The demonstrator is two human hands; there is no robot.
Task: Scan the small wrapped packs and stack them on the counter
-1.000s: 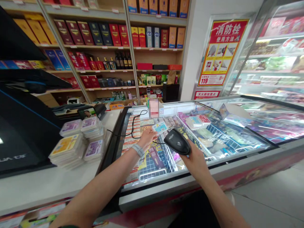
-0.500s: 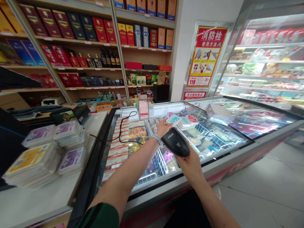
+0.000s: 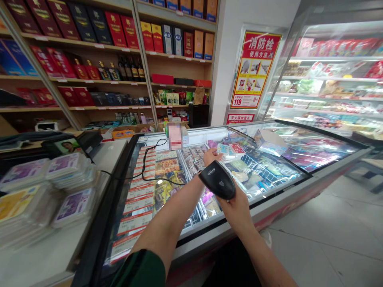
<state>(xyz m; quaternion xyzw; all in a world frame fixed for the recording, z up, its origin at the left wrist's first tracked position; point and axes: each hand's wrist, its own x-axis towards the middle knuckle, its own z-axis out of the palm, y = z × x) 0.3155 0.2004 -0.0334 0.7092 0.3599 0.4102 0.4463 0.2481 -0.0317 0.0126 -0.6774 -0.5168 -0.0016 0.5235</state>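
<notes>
"What differs from one second ago?"

"Beneath my hands, the freezer [image 3: 299, 189]. My right hand [image 3: 237, 209] keeps its closed grip on the black scanner [image 3: 218, 181]. My left hand [image 3: 212, 156] now sits just beside the stacked cases [image 3: 237, 150], formerly apart."

"And the blue case?"

"At my left fingertips [image 3: 220, 154], by the stack [image 3: 231, 156]. Fingers half curled; whether they grip it [image 3: 223, 148], I cannot tell."

The scanner [image 3: 218, 180] in the right hand [image 3: 237, 207] is black. Packs [image 3: 237, 149] beside the left hand [image 3: 211, 156] show pale blue, red and white; left of both hands, price labels [image 3: 134, 206] run in white and orange-red stripes.
</notes>
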